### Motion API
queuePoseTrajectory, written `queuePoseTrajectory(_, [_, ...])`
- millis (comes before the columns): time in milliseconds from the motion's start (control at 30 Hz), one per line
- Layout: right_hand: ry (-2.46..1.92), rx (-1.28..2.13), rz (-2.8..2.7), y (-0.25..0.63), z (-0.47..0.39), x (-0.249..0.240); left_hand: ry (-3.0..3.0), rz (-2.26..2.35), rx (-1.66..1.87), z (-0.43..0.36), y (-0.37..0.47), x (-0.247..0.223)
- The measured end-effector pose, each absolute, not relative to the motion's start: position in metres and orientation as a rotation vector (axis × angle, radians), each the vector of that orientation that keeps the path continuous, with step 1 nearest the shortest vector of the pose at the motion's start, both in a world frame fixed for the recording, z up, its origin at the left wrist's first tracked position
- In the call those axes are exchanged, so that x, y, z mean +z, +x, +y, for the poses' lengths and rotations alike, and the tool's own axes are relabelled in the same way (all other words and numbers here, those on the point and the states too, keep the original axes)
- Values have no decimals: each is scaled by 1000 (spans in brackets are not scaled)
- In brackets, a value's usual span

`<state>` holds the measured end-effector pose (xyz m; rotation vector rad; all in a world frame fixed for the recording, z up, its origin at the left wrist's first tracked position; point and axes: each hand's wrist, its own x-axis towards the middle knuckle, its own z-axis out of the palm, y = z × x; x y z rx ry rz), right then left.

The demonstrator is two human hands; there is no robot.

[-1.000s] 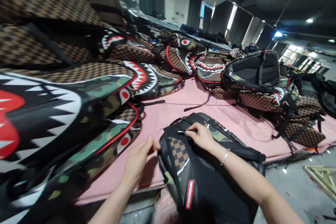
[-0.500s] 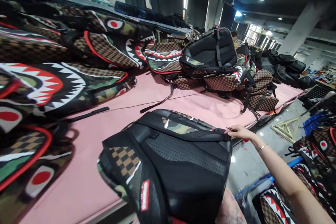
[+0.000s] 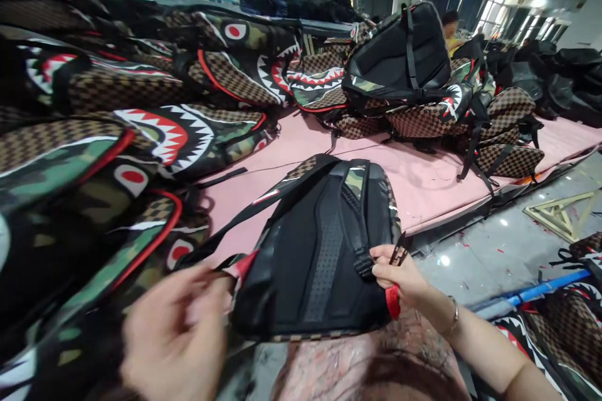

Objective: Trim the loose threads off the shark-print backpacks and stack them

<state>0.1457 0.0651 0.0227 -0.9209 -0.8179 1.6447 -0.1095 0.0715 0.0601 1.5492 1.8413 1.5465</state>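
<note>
A black backpack (image 3: 301, 250) lies back panel up at the near edge of the pink-covered table, its bottom toward me. My right hand (image 3: 404, 279) is closed on small dark thread snips (image 3: 399, 252), their tips pointing up. Its thumb and fingertips touch the buckle end of the right shoulder strap (image 3: 353, 200); a red piece (image 3: 392, 302) shows under the hand. My left hand (image 3: 181, 332), smeared by motion, is curled at the backpack's lower left. The left shoulder strap (image 3: 254, 210) stretches out to these fingers, and a red tab (image 3: 245, 263) shows beside them.
Camouflage and checkered shark-mouth backpacks (image 3: 169, 138) are heaped at left. More backpacks (image 3: 404, 69) are stacked farther along the pink table (image 3: 414, 175). On the floor at right are a triangular frame (image 3: 564, 213), a blue bar (image 3: 540, 291) and other bags. A person (image 3: 450, 34) is in the background.
The backpack has turned so its bottom faces me. My left hand has come into view at its left strap. My right hand has moved down from its far corner to the strap buckle.
</note>
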Motion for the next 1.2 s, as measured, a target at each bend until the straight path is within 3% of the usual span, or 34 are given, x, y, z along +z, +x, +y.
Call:
queuePoseTrajectory(100, [-949, 1629, -795, 128, 50, 24, 1580, 1456, 1249, 55, -69, 62])
queuePoseTrajectory(200, [-1029, 1611, -796, 126, 41, 28, 1642, 1239, 1169, 52, -41, 59])
queuePoseTrajectory(467, [-1223, 1480, -1042, 127, 37, 41, 1792, 1191, 1149, 67, -32, 66])
queuePoseTrajectory(633, [-1214, 1459, -1231, 138, 40, 56, 1801, 1322, 1348, 60, -20, 58])
queuePoseTrajectory(900, [-1315, 416, -2074, 183, 59, 94, 1718, 1386, 1584, 57, -4, 45])
queuePoseTrajectory(1200, [-1234, -112, -2549, 178, 66, 119, 1747, 1411, 1582, 55, 0, 51])
